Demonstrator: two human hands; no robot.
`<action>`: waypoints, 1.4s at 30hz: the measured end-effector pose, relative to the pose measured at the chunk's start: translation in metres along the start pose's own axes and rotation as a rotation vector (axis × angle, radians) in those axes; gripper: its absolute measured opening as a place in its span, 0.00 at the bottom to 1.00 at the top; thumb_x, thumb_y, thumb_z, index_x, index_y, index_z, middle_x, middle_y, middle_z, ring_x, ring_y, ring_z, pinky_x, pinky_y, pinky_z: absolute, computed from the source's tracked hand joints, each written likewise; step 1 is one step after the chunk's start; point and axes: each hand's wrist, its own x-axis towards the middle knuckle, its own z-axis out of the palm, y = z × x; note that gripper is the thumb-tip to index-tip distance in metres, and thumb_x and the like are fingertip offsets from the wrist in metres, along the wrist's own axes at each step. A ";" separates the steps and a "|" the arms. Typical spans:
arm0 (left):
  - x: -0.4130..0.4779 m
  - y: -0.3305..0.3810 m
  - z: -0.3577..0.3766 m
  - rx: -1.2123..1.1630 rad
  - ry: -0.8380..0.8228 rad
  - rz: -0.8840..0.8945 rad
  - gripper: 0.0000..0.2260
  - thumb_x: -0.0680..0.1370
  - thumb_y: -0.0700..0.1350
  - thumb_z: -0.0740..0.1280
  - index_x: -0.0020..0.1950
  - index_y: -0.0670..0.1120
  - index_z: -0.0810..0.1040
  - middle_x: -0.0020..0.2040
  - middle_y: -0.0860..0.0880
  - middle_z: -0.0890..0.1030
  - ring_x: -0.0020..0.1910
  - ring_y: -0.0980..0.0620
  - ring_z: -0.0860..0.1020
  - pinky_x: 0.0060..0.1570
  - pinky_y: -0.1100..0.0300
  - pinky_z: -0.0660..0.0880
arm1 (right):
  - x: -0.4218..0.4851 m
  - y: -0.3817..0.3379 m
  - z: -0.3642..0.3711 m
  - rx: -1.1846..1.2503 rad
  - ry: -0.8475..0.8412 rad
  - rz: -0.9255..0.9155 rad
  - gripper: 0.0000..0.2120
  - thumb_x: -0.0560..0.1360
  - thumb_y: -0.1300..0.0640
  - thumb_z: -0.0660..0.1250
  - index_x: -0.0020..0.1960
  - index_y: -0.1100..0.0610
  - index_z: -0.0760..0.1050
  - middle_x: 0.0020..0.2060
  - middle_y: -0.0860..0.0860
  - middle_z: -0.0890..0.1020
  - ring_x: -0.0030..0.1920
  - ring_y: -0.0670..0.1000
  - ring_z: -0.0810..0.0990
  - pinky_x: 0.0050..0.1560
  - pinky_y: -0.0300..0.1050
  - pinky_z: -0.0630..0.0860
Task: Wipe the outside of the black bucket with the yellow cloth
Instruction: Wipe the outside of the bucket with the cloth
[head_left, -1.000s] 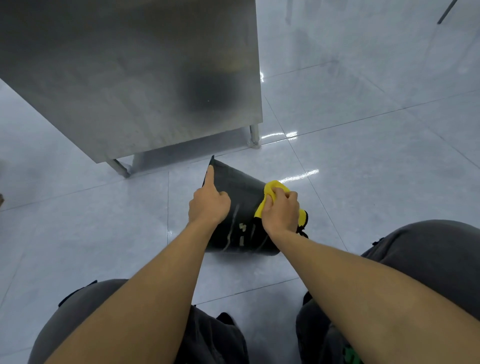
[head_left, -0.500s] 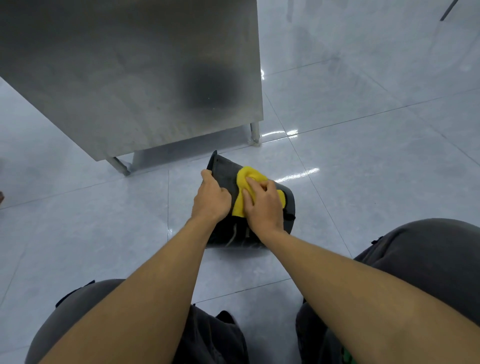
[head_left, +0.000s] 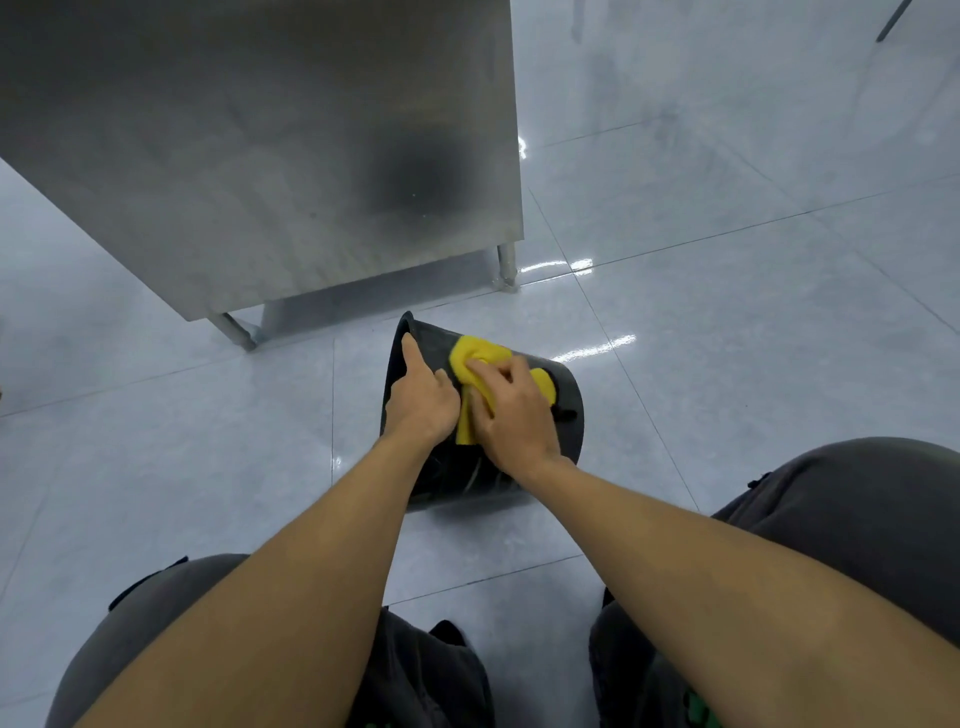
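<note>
The black bucket lies tipped on the tiled floor in front of my knees, its outside wall facing up. My left hand grips the bucket's left rim, with the forefinger stretched along the edge. My right hand presses the crumpled yellow cloth flat against the top of the bucket's wall. Part of the cloth hangs down between my two hands. Both hands hide the near half of the bucket.
A stainless steel table stands just beyond the bucket, its legs resting on the glossy grey tiled floor. My knees in dark trousers frame the lower corners of the view.
My right hand has slid the yellow cloth from the bucket's right side up and left across its wall. The bucket has turned slightly under my left hand.
</note>
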 end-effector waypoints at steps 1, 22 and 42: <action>0.001 -0.001 0.001 -0.006 0.010 0.005 0.30 0.85 0.46 0.55 0.84 0.50 0.45 0.52 0.43 0.78 0.46 0.44 0.76 0.49 0.49 0.75 | 0.000 -0.003 0.002 0.001 -0.013 -0.064 0.17 0.79 0.55 0.66 0.67 0.54 0.75 0.55 0.57 0.74 0.48 0.56 0.76 0.45 0.51 0.79; 0.007 0.003 -0.002 0.006 0.021 0.028 0.40 0.78 0.42 0.62 0.84 0.52 0.41 0.59 0.38 0.77 0.52 0.38 0.80 0.52 0.41 0.80 | -0.003 0.003 0.000 0.055 -0.011 0.102 0.18 0.79 0.54 0.66 0.68 0.52 0.75 0.56 0.56 0.74 0.50 0.55 0.76 0.50 0.46 0.77; 0.002 0.004 -0.002 -0.078 0.018 0.020 0.37 0.82 0.41 0.59 0.84 0.55 0.41 0.42 0.47 0.76 0.41 0.45 0.79 0.43 0.48 0.80 | -0.005 0.014 -0.006 0.043 0.008 0.265 0.19 0.80 0.52 0.63 0.70 0.51 0.73 0.61 0.57 0.72 0.54 0.56 0.77 0.53 0.39 0.69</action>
